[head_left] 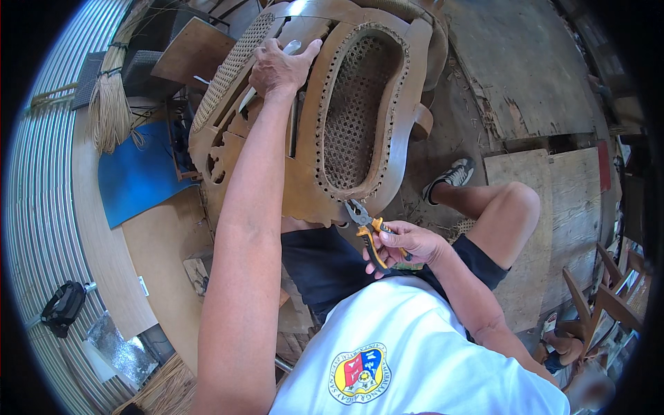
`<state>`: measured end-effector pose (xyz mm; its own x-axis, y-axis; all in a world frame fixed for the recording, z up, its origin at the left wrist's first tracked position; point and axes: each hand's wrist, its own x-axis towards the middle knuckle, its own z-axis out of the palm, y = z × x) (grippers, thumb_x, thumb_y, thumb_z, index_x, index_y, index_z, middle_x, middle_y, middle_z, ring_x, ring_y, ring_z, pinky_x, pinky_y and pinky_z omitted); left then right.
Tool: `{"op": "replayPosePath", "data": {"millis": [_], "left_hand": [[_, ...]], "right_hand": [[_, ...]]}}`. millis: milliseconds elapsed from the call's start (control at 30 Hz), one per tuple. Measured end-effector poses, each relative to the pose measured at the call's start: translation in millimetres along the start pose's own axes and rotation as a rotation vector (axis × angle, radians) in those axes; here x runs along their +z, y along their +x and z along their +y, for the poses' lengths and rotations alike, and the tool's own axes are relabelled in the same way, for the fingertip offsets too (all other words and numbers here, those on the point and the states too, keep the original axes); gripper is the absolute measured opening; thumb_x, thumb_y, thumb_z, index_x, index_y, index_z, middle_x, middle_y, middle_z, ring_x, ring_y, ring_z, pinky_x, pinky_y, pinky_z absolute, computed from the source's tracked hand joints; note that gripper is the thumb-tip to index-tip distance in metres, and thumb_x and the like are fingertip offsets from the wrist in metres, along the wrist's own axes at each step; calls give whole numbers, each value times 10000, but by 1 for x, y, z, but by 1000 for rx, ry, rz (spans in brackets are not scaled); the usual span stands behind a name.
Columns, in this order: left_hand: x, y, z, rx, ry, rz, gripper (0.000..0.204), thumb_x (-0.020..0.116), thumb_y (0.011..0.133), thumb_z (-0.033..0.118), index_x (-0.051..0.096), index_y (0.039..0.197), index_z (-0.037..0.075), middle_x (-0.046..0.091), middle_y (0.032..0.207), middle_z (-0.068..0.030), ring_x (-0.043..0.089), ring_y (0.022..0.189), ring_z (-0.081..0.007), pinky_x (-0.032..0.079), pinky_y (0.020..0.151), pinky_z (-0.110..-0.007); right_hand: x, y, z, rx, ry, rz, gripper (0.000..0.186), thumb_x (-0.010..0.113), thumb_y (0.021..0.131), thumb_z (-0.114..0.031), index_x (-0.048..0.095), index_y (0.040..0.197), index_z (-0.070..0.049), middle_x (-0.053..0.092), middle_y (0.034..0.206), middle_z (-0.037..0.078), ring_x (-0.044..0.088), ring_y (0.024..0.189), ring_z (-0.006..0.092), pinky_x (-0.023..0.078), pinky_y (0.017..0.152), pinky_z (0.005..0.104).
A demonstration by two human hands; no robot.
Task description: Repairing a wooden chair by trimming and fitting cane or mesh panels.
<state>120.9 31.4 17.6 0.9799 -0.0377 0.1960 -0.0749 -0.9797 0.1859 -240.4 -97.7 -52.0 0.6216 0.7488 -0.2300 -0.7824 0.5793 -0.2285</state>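
Observation:
A wooden chair frame (395, 145) with carved edges lies in front of me. Small holes line its oval opening, and a woven cane panel (353, 114) fills it. My right hand (408, 245) grips combination pliers (363, 220) with yellow-and-black handles. The pliers' jaws point up at the frame's near edge, just below the opening; I cannot tell whether they touch it. My left arm reaches far out, and my left hand (280, 69) is closed over the frame's middle. A pale, slim tool (292, 47) sticks out of it, its kind mostly hidden by my fingers.
A second cane panel (235, 66) is on the frame's left. Bundled cane strands (111, 104) hang beside a blue sheet (138, 173) and a corrugated metal wall (41, 207). Plywood sheets (539, 62) lie at right. Another person's foot (550, 321) shows near wooden chair parts (609, 297).

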Motion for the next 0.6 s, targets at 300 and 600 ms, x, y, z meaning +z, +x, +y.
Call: {"op": "replayPosePath", "data": {"millis": [300,600], "left_hand": [[1,0,0,-11,-2,-22,947,590,700,861,539,1289,122,565,1266,-139,594,1167,-301,479,939,-480],[0,1,0,69,27,40,932,599,707,853,551,1242,92,570,1208,-162,661,1031,-310,542,806,-474]], "right_hand": [[-1,0,-2,-25,3,41,438,577,1005,-409,499,1258,-59,647,1052,140,654,854,206,556,743,358],[43,9,24,23,186,204,331,585,1017,-381,550,1073,-57,504,822,22,450,617,96,371,522,254]]}}
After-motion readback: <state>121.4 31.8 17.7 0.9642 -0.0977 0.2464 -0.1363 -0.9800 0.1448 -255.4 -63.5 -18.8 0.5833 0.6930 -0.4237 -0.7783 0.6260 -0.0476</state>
